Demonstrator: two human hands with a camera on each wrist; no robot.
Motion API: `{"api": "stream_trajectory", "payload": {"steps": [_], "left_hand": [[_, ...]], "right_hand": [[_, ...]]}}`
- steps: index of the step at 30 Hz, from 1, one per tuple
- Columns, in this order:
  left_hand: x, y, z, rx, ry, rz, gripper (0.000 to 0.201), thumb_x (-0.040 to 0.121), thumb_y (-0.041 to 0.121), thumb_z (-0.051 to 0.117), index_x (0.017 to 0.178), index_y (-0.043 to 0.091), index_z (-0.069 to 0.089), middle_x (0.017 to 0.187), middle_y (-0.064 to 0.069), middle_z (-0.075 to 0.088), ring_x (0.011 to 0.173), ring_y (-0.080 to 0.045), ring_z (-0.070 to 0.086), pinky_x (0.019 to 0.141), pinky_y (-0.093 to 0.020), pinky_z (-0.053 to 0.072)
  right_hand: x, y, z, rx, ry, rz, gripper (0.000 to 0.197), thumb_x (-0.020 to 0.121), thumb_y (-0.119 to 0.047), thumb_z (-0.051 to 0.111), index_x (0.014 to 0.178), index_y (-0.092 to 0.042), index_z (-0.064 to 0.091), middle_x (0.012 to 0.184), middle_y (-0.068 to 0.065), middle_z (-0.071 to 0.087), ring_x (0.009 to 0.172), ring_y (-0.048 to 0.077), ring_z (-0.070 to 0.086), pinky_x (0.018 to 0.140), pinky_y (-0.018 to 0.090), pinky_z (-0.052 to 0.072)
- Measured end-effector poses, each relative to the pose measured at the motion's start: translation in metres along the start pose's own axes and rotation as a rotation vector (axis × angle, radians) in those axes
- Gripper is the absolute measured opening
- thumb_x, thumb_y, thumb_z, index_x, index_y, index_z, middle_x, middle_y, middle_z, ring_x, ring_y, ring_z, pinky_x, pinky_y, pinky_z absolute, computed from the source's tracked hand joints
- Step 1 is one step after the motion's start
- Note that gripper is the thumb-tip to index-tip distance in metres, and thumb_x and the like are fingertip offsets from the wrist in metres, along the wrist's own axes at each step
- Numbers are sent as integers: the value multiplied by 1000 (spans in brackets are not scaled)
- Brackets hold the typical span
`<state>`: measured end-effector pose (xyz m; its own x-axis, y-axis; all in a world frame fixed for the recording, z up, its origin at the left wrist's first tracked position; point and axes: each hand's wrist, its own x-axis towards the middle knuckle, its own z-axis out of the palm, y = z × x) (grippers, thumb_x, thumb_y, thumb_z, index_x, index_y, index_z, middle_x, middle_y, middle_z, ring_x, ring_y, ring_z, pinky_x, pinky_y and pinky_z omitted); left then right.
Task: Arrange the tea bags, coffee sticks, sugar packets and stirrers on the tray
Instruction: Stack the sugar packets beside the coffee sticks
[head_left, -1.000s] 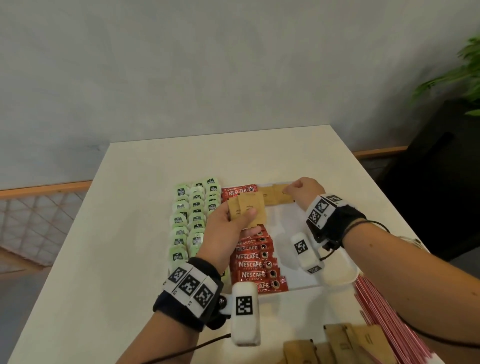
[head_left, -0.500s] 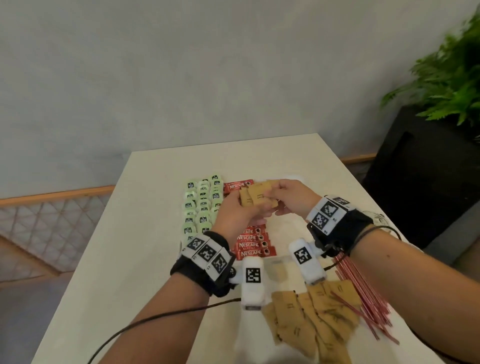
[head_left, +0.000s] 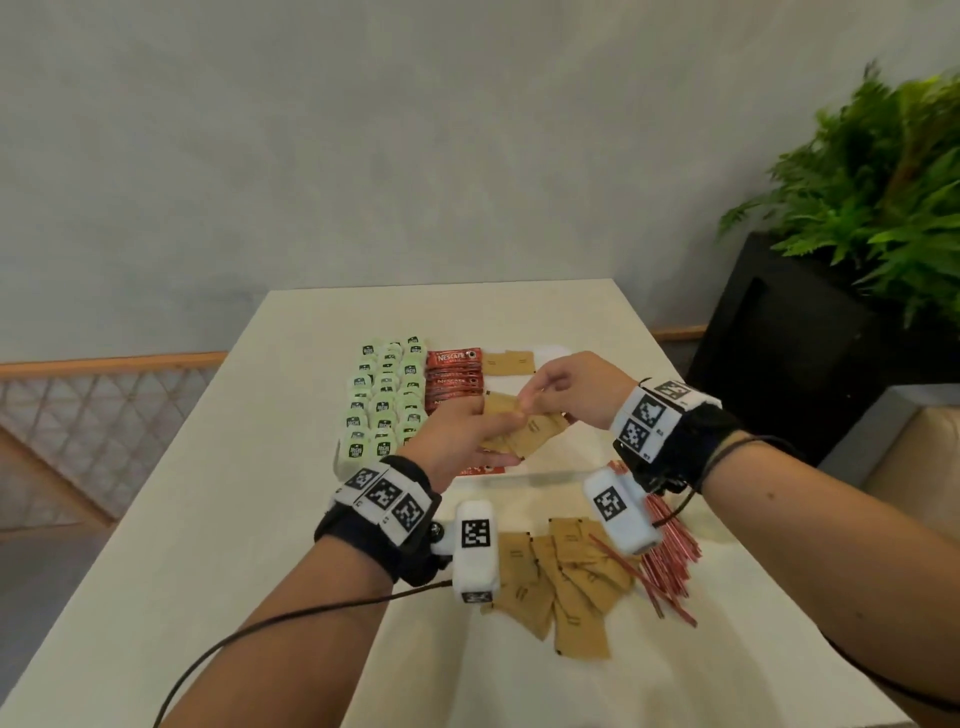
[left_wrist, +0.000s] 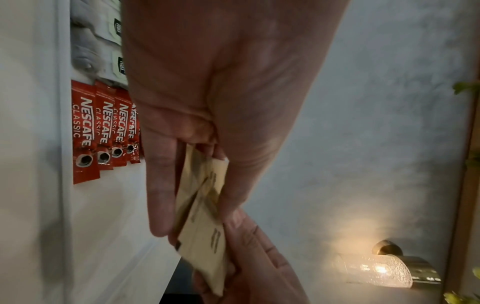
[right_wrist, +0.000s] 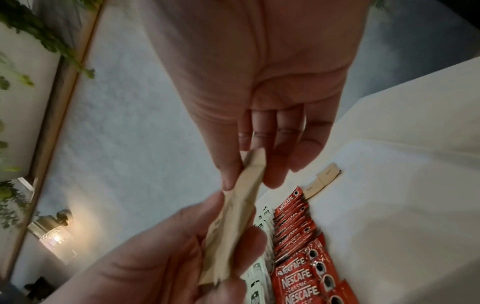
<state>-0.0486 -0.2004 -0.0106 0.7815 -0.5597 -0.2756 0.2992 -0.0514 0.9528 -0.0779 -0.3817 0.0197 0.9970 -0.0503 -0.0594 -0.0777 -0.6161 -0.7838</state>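
Above the white tray my left hand holds a small stack of brown sugar packets between thumb and fingers. My right hand pinches the top packet of that stack between thumb and forefinger. On the tray lie rows of green tea bags, a column of red coffee sticks and two brown sugar packets at the far end. The left wrist view shows the stack fanned in my fingers beside the coffee sticks.
Loose brown sugar packets lie on the table in front of the tray, with a bundle of red stirrers to their right. A potted plant in a black box stands past the table's right edge. A grey wall is behind.
My right hand left the packets at the tray's far end and came to the stack in my left hand, which lifted slightly. The head camera tilted and shifted, bringing the loose packets and stirrers into view.
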Motion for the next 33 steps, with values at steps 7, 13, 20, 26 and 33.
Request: {"api": "stream_trajectory", "payload": {"steps": [7,13,20,26,33], "left_hand": [[3,-2,-7,-64,129,-1,19,92,9,66,110,4,65,109,-17,71,93,-26,71,65,-29,60],[23,1,-24,-137,226,47,16,93,9,65,108,4,66,107,-15,73,94,-25,71,67,-27,60],[48,7,-52,-155,208,-25,18,99,9,56,114,4,61,110,-16,71,90,-24,73,71,-33,62],[70,22,-90,-181,226,-47,19,101,14,51,116,7,61,116,-16,66,101,-27,68,74,-34,61],[104,35,-118,-178,232,-13,19,102,19,50,106,7,65,108,-10,69,97,-20,68,70,-28,60]], "right_hand": [[9,-3,15,211,95,131,29,82,-33,74,101,-12,66,85,5,68,67,13,63,57,20,51],[27,8,36,322,4,253,25,86,-33,70,89,-9,66,80,3,71,62,13,65,59,24,53],[67,27,53,448,122,290,11,93,-15,62,91,-5,60,77,6,61,58,15,59,52,23,51],[120,67,53,196,229,495,11,99,-18,48,90,-12,47,81,5,52,65,21,50,53,30,44],[166,84,61,-152,170,522,14,99,-25,50,90,-14,50,83,3,55,75,20,50,56,26,34]]}}
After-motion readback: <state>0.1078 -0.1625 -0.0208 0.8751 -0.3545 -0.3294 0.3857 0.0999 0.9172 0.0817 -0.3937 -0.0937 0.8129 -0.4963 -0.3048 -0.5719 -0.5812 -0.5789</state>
